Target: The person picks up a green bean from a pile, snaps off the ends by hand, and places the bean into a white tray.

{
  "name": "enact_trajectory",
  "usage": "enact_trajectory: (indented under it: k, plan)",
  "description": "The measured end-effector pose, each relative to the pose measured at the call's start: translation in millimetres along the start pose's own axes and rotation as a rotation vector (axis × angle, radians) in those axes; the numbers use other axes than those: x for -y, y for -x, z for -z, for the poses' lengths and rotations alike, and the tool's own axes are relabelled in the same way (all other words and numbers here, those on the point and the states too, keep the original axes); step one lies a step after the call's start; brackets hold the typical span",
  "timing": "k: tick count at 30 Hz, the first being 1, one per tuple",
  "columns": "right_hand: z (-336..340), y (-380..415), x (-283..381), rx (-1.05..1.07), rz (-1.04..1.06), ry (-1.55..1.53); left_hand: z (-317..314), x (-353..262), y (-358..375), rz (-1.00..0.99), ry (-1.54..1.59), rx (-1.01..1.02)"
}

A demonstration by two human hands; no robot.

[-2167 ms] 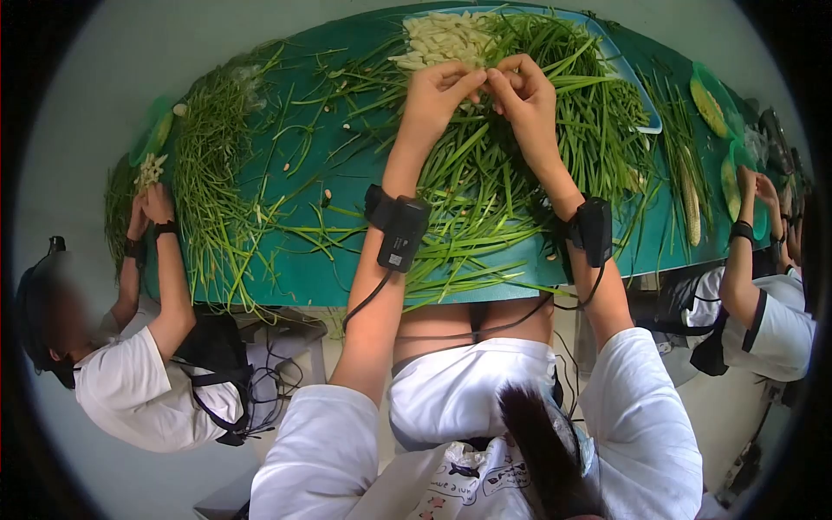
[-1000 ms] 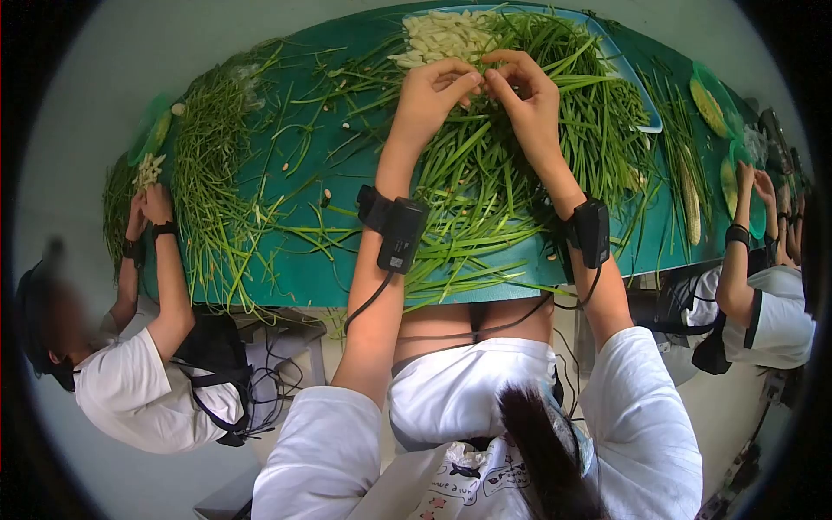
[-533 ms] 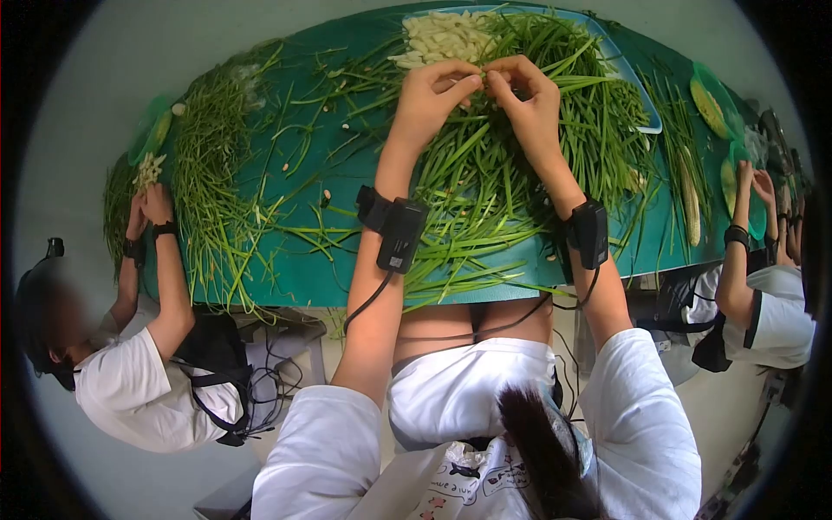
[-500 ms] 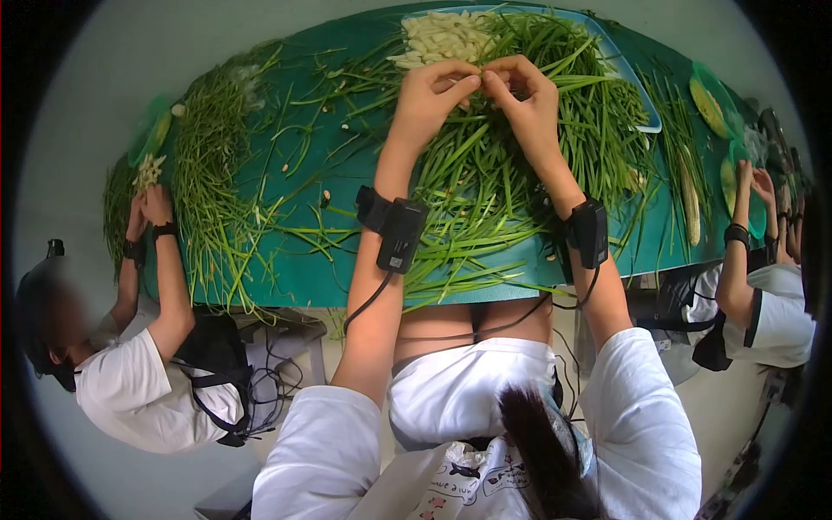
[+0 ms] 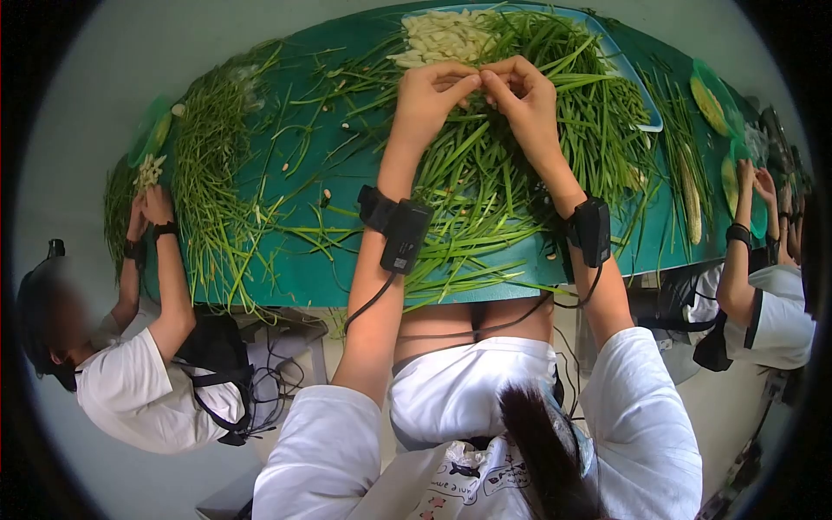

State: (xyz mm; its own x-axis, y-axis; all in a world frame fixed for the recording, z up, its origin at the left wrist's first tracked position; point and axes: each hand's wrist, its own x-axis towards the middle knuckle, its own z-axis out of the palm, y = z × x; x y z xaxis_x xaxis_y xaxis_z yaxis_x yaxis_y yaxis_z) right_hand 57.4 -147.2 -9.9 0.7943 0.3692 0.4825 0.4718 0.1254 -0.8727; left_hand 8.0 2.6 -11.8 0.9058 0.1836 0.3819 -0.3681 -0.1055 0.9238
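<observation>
My left hand (image 5: pixel 431 97) and my right hand (image 5: pixel 525 94) meet at the fingertips above a heap of long green stalks (image 5: pixel 472 165). Both are closed in a pinch. Whatever lies between the fingertips is too small to make out. Just behind my left hand is a pile of pale, peeled pieces (image 5: pixel 446 36) at the back of a blue-rimmed tray (image 5: pixel 652 104). More green stalks (image 5: pixel 598 113) lie over the tray beside my right hand and spread down to the table's front edge.
Another stalk heap (image 5: pixel 212 156) lies at the left of the green table (image 5: pixel 329 178), near a co-worker's hands (image 5: pixel 156 206). A co-worker on the right works near green baskets (image 5: pixel 712 104). A pale-ended bundle (image 5: pixel 691 195) lies right of the tray.
My fingertips have shifted very slightly, and both hands stay together in the same place.
</observation>
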Motion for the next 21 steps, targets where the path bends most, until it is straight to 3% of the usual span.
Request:
enact_trajectory:
  k: [21]
  plan:
    - [-5,3,6,-0.021,0.061,0.05,2,-7,2,0.006,0.0,0.016]
